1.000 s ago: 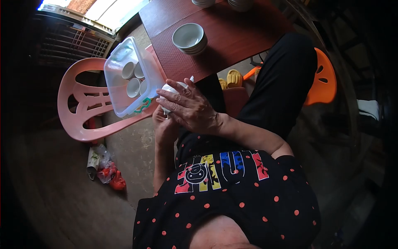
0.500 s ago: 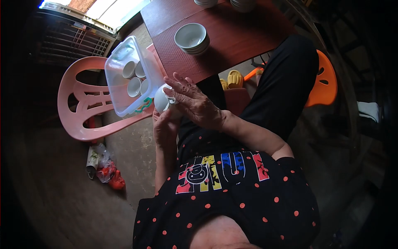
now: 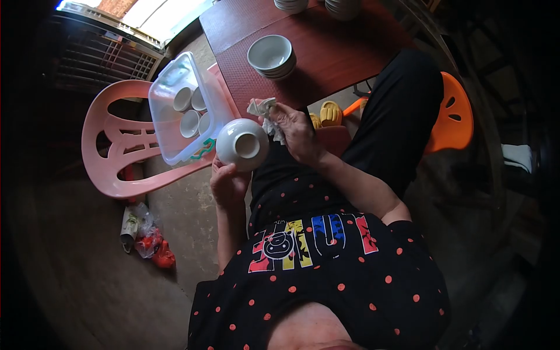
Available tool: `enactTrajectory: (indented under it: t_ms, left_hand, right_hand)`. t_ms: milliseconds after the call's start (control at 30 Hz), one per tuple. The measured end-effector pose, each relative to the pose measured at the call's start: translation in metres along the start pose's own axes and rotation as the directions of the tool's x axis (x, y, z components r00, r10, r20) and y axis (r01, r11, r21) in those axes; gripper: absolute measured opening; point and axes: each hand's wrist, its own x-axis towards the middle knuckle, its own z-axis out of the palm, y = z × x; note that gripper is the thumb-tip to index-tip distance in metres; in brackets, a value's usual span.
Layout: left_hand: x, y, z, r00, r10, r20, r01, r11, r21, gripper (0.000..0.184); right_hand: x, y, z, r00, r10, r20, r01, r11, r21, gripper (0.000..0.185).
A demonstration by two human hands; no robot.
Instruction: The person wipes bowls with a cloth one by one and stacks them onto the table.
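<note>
A white bowl (image 3: pixel 231 139) is tipped so that its round foot faces up toward me. My left hand (image 3: pixel 229 184) grips it by the lower rim, thumb on the outer wall. Just right of the bowl, my right hand (image 3: pixel 298 132) pinches a crumpled white tissue (image 3: pixel 270 123). Part of the tissue sticks up above the fingers and part hangs beside the bowl. On the dark red table (image 3: pixel 326 58) beyond my hands stands a stack of white bowls (image 3: pixel 270 53).
A clear plastic box (image 3: pixel 166 143) with several white cups (image 3: pixel 189 123) rests on a pink chair (image 3: pixel 105 178) to the left. More stacked bowls (image 3: pixel 343 8) stand at the table's far side. Plastic bags (image 3: pixel 153 242) lie on the floor. An orange chair (image 3: pixel 452 125) is at right.
The bowl has turned, bringing its foot into view. My right hand has moved off the bowl to the right, with the tissue now bunched in its fingers.
</note>
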Motion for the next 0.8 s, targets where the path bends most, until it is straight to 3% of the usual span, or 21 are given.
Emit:
enactTrajectory:
  t_ms: [67, 100, 133, 167, 200, 267, 300, 333, 400, 433, 500, 533, 567, 600, 633, 667, 733, 767, 800]
  left_hand:
    - [0.0, -0.003, 0.014, 0.999, 0.031, -0.02, -0.03, 0.997, 0.072, 0.053]
    - [0.001, -0.005, 0.014, 0.998, 0.018, -0.057, -0.009, 0.989, 0.15, 0.051]
    - [0.001, -0.008, 0.016, 0.995, 0.003, -0.096, 0.019, 0.974, 0.226, 0.05]
    - [0.001, -0.012, 0.021, 0.993, 0.045, -0.112, -0.009, 0.952, 0.305, 0.046]
    - [0.0, -0.012, 0.021, 0.992, 0.042, -0.115, -0.006, 0.953, 0.303, 0.046]
    - [-0.003, -0.012, 0.021, 0.995, 0.061, -0.075, -0.02, 0.888, 0.459, 0.043]
    - [-0.004, -0.012, 0.023, 0.995, 0.062, -0.077, -0.02, 0.889, 0.458, 0.043]
    - [-0.004, -0.011, 0.027, 0.994, 0.066, -0.085, -0.02, 0.889, 0.458, 0.042]
    - [-0.002, -0.011, 0.028, 0.993, 0.072, -0.089, -0.023, 0.889, 0.457, 0.041]
    - [-0.002, -0.012, 0.026, 0.994, 0.066, -0.088, -0.017, 0.884, 0.467, 0.042]
    - [-0.001, -0.012, 0.02, 0.994, 0.064, -0.09, -0.014, 0.88, 0.475, 0.042]
    - [-0.001, -0.011, 0.019, 0.994, 0.057, -0.092, -0.004, 0.869, 0.495, 0.04]
    - [-0.003, -0.011, 0.017, 0.994, 0.049, -0.098, 0.008, 0.858, 0.514, 0.037]
    - [-0.003, -0.013, 0.017, 0.99, 0.073, -0.118, 0.006, 0.827, 0.563, 0.033]
    - [-0.003, -0.015, 0.018, 0.986, 0.1, -0.133, 0.003, 0.792, 0.61, 0.03]
    - [-0.004, -0.013, 0.015, 0.989, 0.112, -0.097, 0.001, 0.65, 0.76, 0.024]
    - [-0.009, -0.001, 0.005, 0.995, -0.096, 0.04, 0.02, 0.551, 0.834, 0.022]
    - [-0.008, -0.002, 0.006, 0.989, -0.151, 0.002, 0.081, 0.546, 0.834, 0.023]
    - [-0.009, -0.003, 0.009, 0.989, -0.15, 0.004, 0.079, 0.549, 0.832, 0.023]
  right_hand:
    - [-0.001, -0.006, 0.004, 0.999, 0.02, -0.032, -0.021, 0.999, -0.043, 0.034]
    - [-0.006, -0.007, 0.01, 0.985, -0.147, 0.085, 0.169, 0.909, -0.381, 0.036]
    - [-0.012, -0.008, 0.015, 0.933, -0.259, 0.248, 0.359, 0.678, -0.641, 0.038]
    - [-0.017, -0.005, 0.018, 0.865, -0.315, 0.39, 0.494, 0.401, -0.771, 0.039]
    - [-0.016, -0.004, 0.017, 0.867, -0.312, 0.388, 0.49, 0.403, -0.773, 0.039]
    - [-0.012, 0.0, 0.014, 0.888, -0.293, 0.354, 0.46, 0.534, -0.71, 0.041]
    - [-0.01, 0.002, 0.008, 0.953, -0.162, 0.258, 0.274, 0.823, -0.497, 0.044]
    - [-0.009, 0.0, 0.006, 0.952, -0.16, 0.26, 0.274, 0.823, -0.498, 0.044]
    - [-0.006, -0.004, 0.004, 0.97, 0.125, 0.207, -0.102, 0.988, -0.119, 0.047]
    - [-0.007, -0.005, 0.005, 0.97, 0.125, 0.208, -0.101, 0.987, -0.122, 0.047]
    - [-0.011, -0.003, 0.011, 0.994, -0.002, 0.109, 0.04, 0.936, -0.35, 0.046]
    - [-0.014, -0.005, 0.015, 0.994, 0.0, 0.109, 0.039, 0.936, -0.351, 0.046]
    - [-0.018, -0.008, 0.021, 0.935, -0.187, 0.302, 0.353, 0.571, -0.741, 0.043]
    - [-0.022, -0.008, 0.026, 0.808, -0.221, 0.546, 0.559, -0.006, -0.829, 0.04]
    - [-0.024, 0.0, 0.031, 0.744, -0.285, 0.604, 0.637, 0.034, -0.77, 0.028]
    - [-0.024, 0.0, 0.03, 0.744, -0.285, 0.604, 0.638, 0.036, -0.769, 0.028]
    - [-0.019, -0.003, 0.023, 0.788, -0.238, 0.567, 0.604, 0.125, -0.787, 0.023]
    - [-0.009, 0.001, 0.019, 0.798, -0.345, 0.494, 0.589, 0.278, -0.759, 0.021]
    - [-0.006, 0.002, 0.009, 0.809, -0.31, 0.499, 0.573, 0.229, -0.787, 0.024]
